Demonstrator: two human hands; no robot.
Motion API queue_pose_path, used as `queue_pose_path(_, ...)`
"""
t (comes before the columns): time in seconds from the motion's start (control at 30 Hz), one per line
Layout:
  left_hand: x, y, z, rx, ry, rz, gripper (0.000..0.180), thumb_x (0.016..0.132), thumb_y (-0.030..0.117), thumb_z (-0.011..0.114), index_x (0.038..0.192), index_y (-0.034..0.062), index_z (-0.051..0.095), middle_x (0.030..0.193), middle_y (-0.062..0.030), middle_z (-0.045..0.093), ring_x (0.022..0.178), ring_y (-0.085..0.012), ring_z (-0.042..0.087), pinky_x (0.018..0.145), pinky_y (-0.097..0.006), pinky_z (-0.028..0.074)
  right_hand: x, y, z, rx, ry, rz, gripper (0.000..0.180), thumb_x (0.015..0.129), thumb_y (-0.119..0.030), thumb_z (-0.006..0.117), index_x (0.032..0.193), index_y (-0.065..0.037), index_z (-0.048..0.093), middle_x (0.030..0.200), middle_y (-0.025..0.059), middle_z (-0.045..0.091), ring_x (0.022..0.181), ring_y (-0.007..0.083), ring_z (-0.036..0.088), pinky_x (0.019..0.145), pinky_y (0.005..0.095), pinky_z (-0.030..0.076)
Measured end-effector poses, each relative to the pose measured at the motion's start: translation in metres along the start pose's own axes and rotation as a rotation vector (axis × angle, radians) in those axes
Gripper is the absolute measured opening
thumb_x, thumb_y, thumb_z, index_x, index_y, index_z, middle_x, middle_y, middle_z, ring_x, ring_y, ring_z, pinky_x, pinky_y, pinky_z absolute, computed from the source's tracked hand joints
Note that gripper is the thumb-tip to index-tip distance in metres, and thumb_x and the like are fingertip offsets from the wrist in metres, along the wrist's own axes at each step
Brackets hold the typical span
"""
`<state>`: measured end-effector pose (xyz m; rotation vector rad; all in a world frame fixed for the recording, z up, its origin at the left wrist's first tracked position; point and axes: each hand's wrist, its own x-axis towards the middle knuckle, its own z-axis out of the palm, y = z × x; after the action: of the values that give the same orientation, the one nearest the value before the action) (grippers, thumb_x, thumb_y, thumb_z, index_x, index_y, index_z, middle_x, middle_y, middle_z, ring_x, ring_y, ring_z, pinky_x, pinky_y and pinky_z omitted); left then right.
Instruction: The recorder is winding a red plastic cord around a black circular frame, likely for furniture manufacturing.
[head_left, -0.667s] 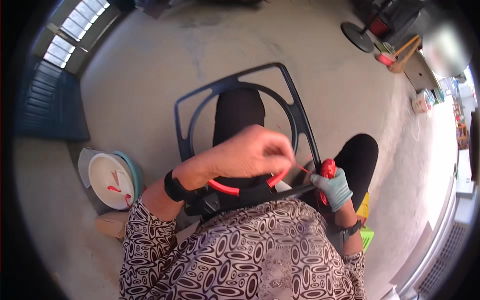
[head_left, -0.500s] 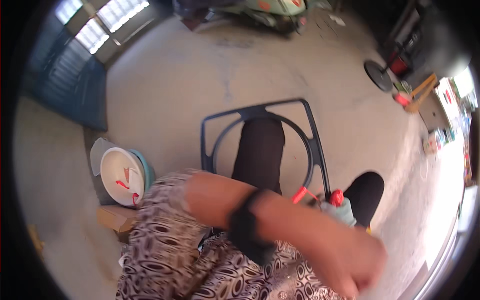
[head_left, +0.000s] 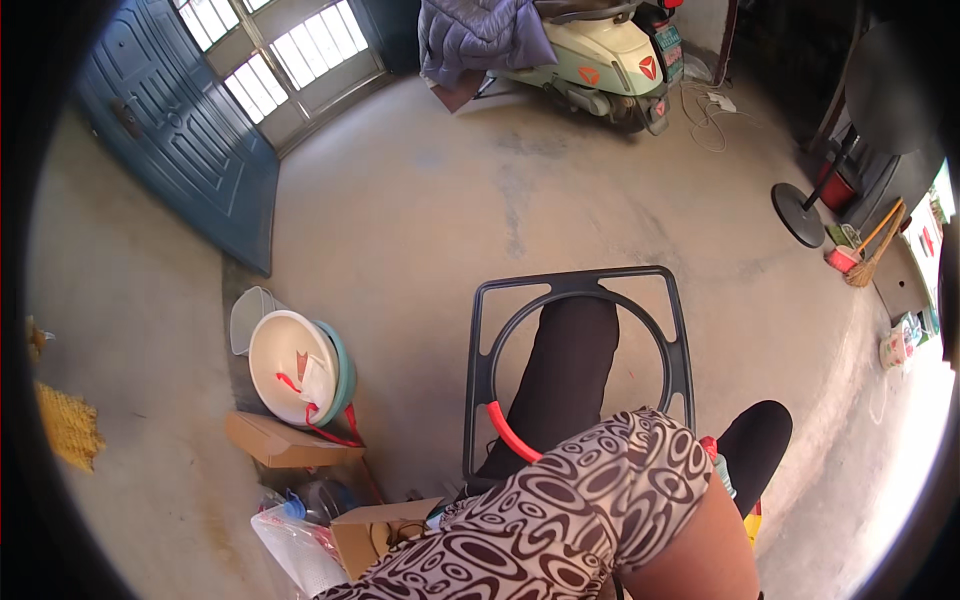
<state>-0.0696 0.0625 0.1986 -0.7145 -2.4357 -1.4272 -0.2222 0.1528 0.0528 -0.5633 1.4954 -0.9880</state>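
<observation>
- Your frame (head_left: pixel 578 285), dark metal, square with a ring inside, is lying across your lap; your leg (head_left: pixel 560 380) in black is showing through the ring.
- A red tube (head_left: pixel 510 432) is curving along the ring's near left arc, touching it.
- Your patterned sleeve (head_left: pixel 560 510) and bare upper arm (head_left: pixel 700 550) are filling the lower middle, covering the frame's near edge.
- Neither of your hands is showing; the arm is blocking them. Whether your left or right fingers are wide, narrow or gripping something, you cannot tell from here.
- A speck of red and pale green (head_left: pixel 712 458) is peeking out just right of the sleeve, beside your other knee (head_left: pixel 755 440); too small to identify.
- To your left on the floor: a white basin (head_left: pixel 285 365) nesting in a teal one, with red cord and a white scrap inside; a cardboard box (head_left: pixel 280 440) just beneath it.
- Nearer you: a clear plastic bag (head_left: pixel 295 545) and a second open box (head_left: pixel 375 530).
- Far side: a scooter (head_left: pixel 590 60) under a grey cover, a blue door (head_left: pixel 175 140), and a broom (head_left: pixel 870 255) at right.
</observation>
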Motion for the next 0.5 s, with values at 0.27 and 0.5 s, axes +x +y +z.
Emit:
queue_pose_path(0.27, -0.0014, -0.0089, 0.0052, 0.032, 0.052, -0.090, 0.016, 0.084, 0.014, 0.055, 0.085, -0.0010, 0.059, 0.071, -0.0127, 0.058, 0.066, -0.0216, 0.057, 0.062, -0.031, 0.044, 0.0097, 0.0108, -0.0085, 0.036, -0.024, -0.041, 0.017, 0.072, -0.001, 0.069, 0.074, -0.004, 0.052, 0.067, 0.0017, 0.057, 0.056, 0.0091, 0.052, 0.052, 0.0264, 0.044)
queue_pose_path(0.5, -0.0015, -0.0050, 0.0074, 0.054, 0.097, -0.137, 0.016, 0.085, 0.014, 0.055, 0.089, -0.0013, 0.059, 0.074, -0.0124, 0.059, 0.068, -0.0205, 0.057, 0.064, -0.031, 0.044, 0.0107, 0.0098, -0.0054, 0.206, -0.045, -0.116, 0.021, 0.072, -0.002, 0.071, 0.079, -0.005, 0.051, 0.070, 0.0045, 0.060, 0.058, 0.0122, 0.056, 0.053, 0.0278, 0.046)
